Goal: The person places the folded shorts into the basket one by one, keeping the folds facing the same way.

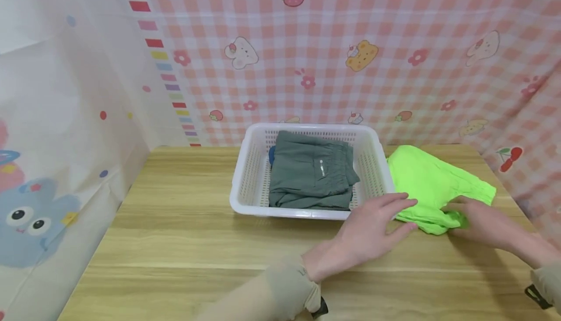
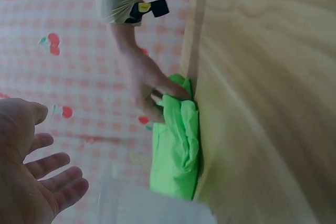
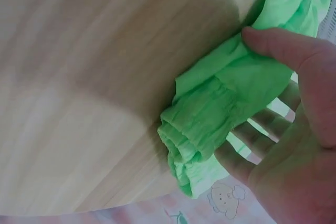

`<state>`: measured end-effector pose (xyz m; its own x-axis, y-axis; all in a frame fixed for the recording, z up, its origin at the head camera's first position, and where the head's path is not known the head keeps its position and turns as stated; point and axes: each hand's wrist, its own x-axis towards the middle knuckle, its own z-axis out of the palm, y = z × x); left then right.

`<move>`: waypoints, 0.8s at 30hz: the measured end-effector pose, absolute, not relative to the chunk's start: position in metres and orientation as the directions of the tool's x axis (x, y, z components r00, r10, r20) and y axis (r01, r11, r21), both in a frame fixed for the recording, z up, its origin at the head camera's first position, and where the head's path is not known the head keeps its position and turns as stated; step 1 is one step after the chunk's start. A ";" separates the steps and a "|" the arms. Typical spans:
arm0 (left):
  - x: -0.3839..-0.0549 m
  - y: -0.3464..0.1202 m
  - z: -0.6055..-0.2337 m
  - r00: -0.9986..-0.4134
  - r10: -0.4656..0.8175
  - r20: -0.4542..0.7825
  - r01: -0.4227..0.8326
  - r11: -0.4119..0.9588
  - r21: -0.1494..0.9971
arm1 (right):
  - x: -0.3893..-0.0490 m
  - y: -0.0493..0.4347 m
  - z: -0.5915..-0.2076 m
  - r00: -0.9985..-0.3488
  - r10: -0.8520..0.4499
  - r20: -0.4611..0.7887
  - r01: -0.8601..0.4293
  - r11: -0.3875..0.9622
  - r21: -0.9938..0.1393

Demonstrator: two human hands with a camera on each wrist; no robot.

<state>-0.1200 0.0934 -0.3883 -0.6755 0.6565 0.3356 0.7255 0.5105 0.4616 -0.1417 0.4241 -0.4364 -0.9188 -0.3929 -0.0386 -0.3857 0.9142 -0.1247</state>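
Observation:
A folded neon green garment (image 1: 416,175) with a gathered, elastic-looking edge lies on the table, right of a white plastic basket (image 1: 238,184). My right hand (image 1: 486,221) holds its near right part, the thumb on the near side and the fingers over the other, as the right wrist view shows (image 3: 294,145). My left hand (image 1: 365,231) hovers at the basket's near right corner with fingers extended, holding nothing; its fingertips are close to the green garment, and contact is unclear. Inside the basket lies a folded grey-green garment (image 1: 302,165) with an elastic waistband and a small white print.
A bit of blue fabric (image 1: 271,155) peeks out at the left of the grey-green garment. The wooden table (image 1: 175,233) extends left and in front of the basket. Behind stands a pink checked curtain (image 1: 307,43), with a white patterned sheet (image 1: 65,92) at left.

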 end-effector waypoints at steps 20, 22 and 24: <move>-0.100 0.127 -0.419 -0.643 0.758 0.109 0.742 0.582 0.333 | -0.086 0.458 -0.442 -0.803 -0.567 0.185 -0.593 0.793 -0.143; -0.101 0.132 -0.423 -0.655 0.752 0.073 0.730 0.604 0.319 | -0.087 0.459 -0.439 -0.857 -0.479 0.189 -0.513 0.826 -0.233; -0.102 0.138 -0.427 -0.680 0.732 0.036 0.701 0.636 0.323 | -0.092 0.461 -0.434 -0.928 -0.338 0.155 -0.370 0.877 -0.307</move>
